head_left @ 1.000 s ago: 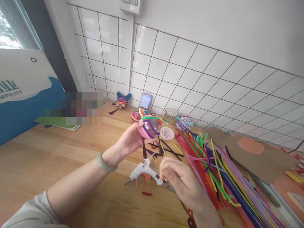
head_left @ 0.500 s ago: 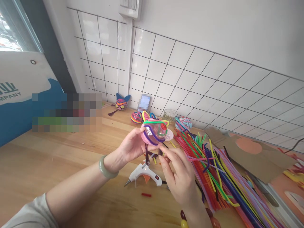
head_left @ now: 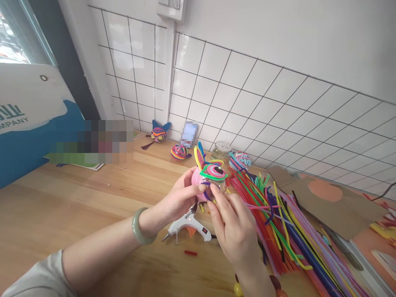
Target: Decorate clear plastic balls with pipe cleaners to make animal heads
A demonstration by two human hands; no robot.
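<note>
The left hand [head_left: 185, 190] clasps a ball [head_left: 212, 177] above the table [head_left: 136, 177] by its left side, seemingly steadying it for the right hand [head_left: 235, 220], whose fingertips touch its front; whether they pinch anything is unclear. The glue gun [head_left: 195, 227] lies nearer, perhaps for reach.

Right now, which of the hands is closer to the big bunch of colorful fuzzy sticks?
Right. The right hand is just left of the bunch of fuzzy sticks; the left hand is farther left, holding the decorated ball.
</note>
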